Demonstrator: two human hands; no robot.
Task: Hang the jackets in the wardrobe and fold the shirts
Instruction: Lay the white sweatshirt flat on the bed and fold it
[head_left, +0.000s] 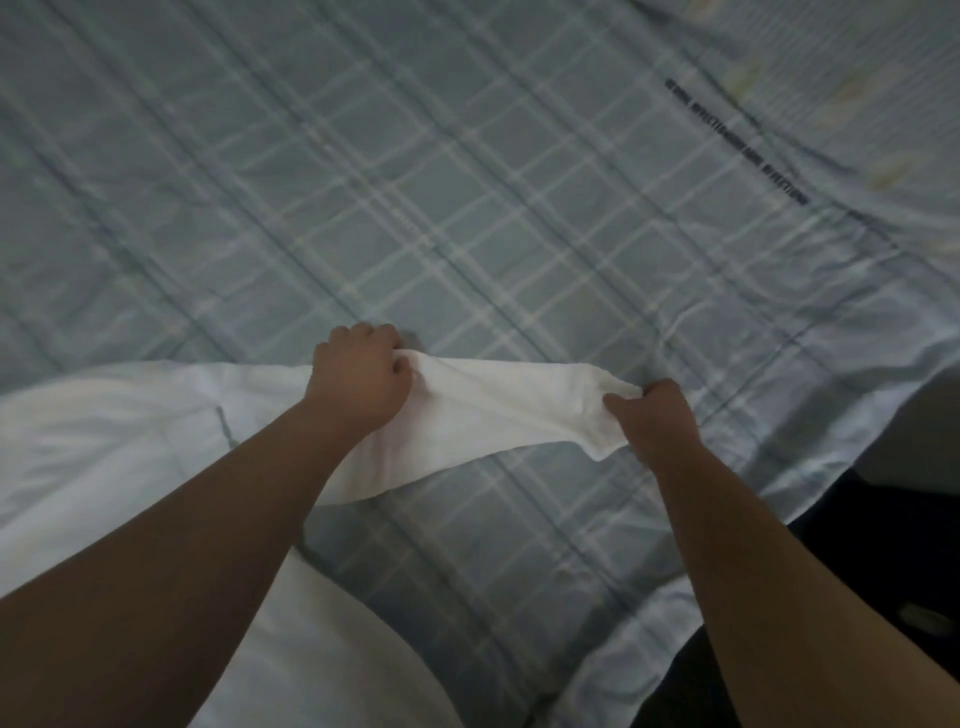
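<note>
A white shirt (498, 410) lies on the bed, its body spread out to the left and under my left arm. One part of it, a sleeve or a hem end, is lifted and stretched between my hands. My left hand (358, 379) grips the cloth at its upper left with curled fingers. At the right end my right hand (654, 421) pinches it, and a small corner hangs below the fingers. The stretched piece hangs a little above the sheet.
The bed is covered by a pale green-blue plaid sheet (415, 182). A line of dark printed letters (737, 140) runs across it at the upper right. The bed's edge runs down the right side, with dark floor (909, 545) beyond it.
</note>
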